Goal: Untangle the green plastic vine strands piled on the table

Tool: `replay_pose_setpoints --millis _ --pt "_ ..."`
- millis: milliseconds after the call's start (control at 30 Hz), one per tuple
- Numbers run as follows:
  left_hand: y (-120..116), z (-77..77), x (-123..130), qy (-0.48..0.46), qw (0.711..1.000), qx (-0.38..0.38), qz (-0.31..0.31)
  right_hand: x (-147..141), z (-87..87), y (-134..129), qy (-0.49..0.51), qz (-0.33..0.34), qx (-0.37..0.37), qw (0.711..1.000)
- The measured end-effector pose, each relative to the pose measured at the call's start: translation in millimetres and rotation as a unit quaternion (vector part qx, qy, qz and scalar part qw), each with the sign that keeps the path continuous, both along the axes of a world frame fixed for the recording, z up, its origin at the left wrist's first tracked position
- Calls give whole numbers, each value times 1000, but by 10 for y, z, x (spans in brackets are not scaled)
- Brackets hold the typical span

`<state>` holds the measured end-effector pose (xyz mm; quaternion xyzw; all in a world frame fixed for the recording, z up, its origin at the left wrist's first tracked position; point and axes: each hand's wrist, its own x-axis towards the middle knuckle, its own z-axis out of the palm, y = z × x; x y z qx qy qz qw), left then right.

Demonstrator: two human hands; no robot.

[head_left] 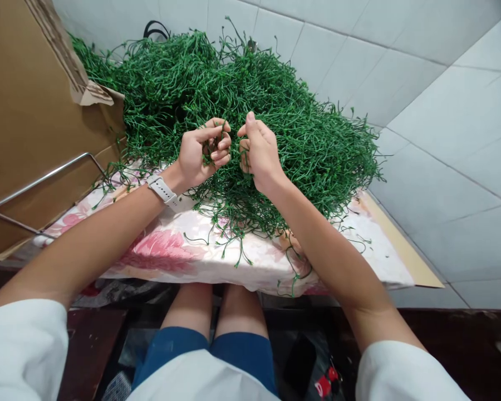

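Observation:
A large heap of thin green plastic-like stems (317,145) with small tips lies on a table covered with a floral cloth (162,248). In front of the heap, near its middle, my left hand (206,150) has its fingers curled around a few green stems, thumb and index finger pinched together. Close to its right, a small gap apart, my right hand (259,147) is closed with the thumb pointing up; a bit of green shows by its curled fingers. A pale watch band is on my left wrist. Loose stems hang over the cloth's front edge.
At the left stands a large cardboard box (33,122), with a bent metal wire frame (45,181) beside it. White wall tiles (451,156) rise behind and to the right. A black loop (156,28) shows behind the heap. Flat cardboard (404,245) sticks out under the cloth at right.

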<state>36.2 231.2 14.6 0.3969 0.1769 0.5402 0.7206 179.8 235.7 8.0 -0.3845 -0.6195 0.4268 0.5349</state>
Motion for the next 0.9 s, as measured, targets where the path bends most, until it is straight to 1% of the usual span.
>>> replay_pose_setpoints --millis 100,133,200,300,400,533,633,767,900 --pt "-10 34 -28 10 1000 -13 -26 27 67 -35 26 88 -91 992" --pt "-9 45 -41 13 999 -19 -35 31 76 -41 31 116 -110 987" --pt "-1 58 -69 17 998 -31 -52 35 77 -47 40 152 -122 980" --pt "16 59 -110 19 996 -31 -77 58 72 -52 46 174 -97 979" --pt "22 48 -134 19 996 -30 -83 114 94 -59 28 192 -65 979" --pt "13 45 -137 23 994 -24 -100 175 126 -67 -1 200 -38 979" --pt "14 47 -135 25 992 -14 -122 174 107 -56 -8 204 -22 979" --pt "30 52 -146 20 993 -16 -116 195 94 -16 -24 213 -2 977" --pt "18 93 -156 21 994 -18 -107 304 180 -14 -56 244 18 968"
